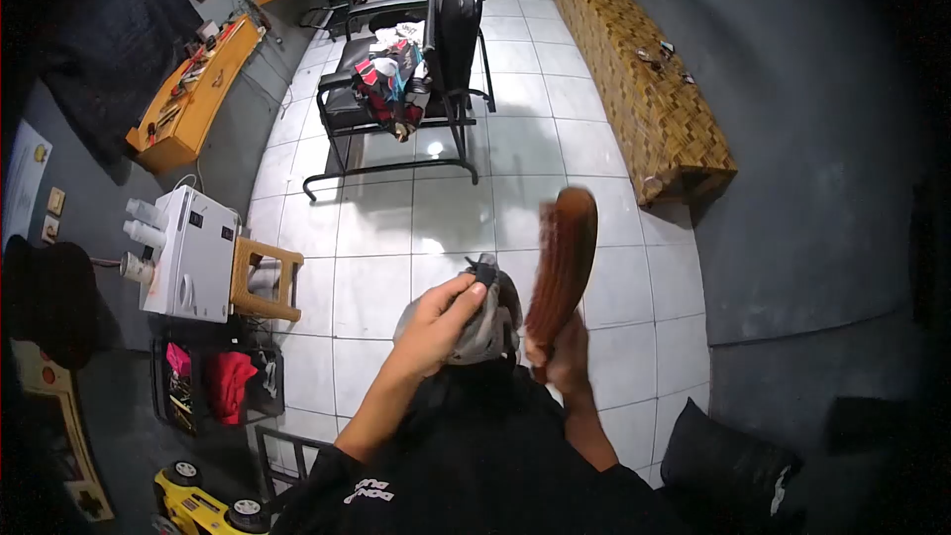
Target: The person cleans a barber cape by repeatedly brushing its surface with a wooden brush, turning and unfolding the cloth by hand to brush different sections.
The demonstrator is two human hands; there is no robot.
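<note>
My right hand (567,357), in front of me on the right, is wrapped round the handle of a long brown brush (569,258). The brush stands almost upright, its rows of bristles facing left, slightly blurred. My left hand (439,325) pinches a small black piece (483,269), perhaps a strap, at the top of a grey patterned cap (483,335). The cap is held close before my dark shirt, and part of it is hidden behind my left fingers. A small gap separates the brush from the cap.
Ahead, a black chair (451,50) carries piled clothes (394,69). A woven-patterned bench (644,79) runs along the right wall. At left are a wooden shelf (203,89), a white cabinet (193,258), a stool (265,282) and a yellow toy car (203,505). A black cushion (718,461) lies lower right.
</note>
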